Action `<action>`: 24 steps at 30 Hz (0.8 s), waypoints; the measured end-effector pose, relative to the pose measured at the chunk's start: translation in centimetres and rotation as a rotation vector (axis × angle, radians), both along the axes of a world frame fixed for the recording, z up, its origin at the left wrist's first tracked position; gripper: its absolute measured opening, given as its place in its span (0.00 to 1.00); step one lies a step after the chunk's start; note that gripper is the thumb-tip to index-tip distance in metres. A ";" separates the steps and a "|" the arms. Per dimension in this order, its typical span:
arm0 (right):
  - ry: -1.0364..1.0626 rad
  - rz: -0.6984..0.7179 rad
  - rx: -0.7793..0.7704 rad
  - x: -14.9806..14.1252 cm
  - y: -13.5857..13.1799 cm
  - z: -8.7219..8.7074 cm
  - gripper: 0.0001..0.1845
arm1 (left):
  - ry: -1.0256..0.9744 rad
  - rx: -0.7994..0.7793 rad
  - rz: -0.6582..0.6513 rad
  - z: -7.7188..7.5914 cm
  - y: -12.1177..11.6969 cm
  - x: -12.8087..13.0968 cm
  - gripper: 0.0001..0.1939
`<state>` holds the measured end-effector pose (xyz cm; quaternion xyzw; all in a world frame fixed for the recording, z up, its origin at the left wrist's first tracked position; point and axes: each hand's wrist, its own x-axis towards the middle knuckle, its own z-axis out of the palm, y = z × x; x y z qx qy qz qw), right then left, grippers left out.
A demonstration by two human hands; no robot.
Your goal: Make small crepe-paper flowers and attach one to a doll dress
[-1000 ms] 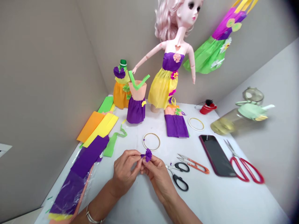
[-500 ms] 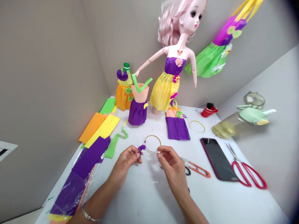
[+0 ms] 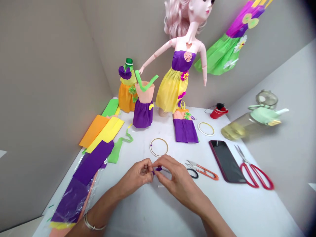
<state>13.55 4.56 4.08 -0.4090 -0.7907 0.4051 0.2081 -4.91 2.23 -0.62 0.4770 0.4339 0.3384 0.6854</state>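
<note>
A small gathered piece of purple crepe paper shows between my two hands, partly hidden by the fingers. My left hand is closed in a pinch on its left end. From the other side, the thumb and fingertips of my right hand close around it. Just beyond the fingertips lies a thin gold ring with a tiny purple bit on its left side. Black-handled scissors, mostly covered by my right hand, lie beside orange thread snips.
Crepe paper sheets run along the left edge. A doll and a purple-skirted paper dress stand at the back. On the right are a phone, red-handled scissors, a bottle, a red bucket and a white ring.
My right hand has moved left and down to meet my left hand at the purple crepe paper. My left hand has drawn slightly nearer to me. The camera view has shifted a little.
</note>
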 end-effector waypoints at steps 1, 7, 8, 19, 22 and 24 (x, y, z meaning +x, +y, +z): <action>0.002 -0.018 -0.044 0.0 0.0 -0.1 0.10 | 0.005 0.002 0.000 0.1 0.0 -0.1 0.09; 0.244 -0.184 -0.412 -0.4 0.4 -1.6 0.05 | -0.012 -0.018 0.159 0.4 0.3 -0.5 0.12; 0.310 -0.206 -0.484 -0.4 0.5 -2.0 0.06 | -0.041 -0.027 0.202 0.3 0.3 -0.4 0.13; 0.626 -0.376 -0.674 -1.1 0.4 -3.8 0.11 | -0.036 -0.019 0.231 -0.1 0.2 0.0 0.12; 0.636 -0.365 -0.671 -1.3 0.3 -3.8 0.10 | -0.012 0.000 0.252 0.0 0.2 0.0 0.10; 0.642 -0.353 -0.670 -1.3 0.3 -3.8 0.10 | -0.006 0.009 0.262 0.0 0.3 0.0 0.09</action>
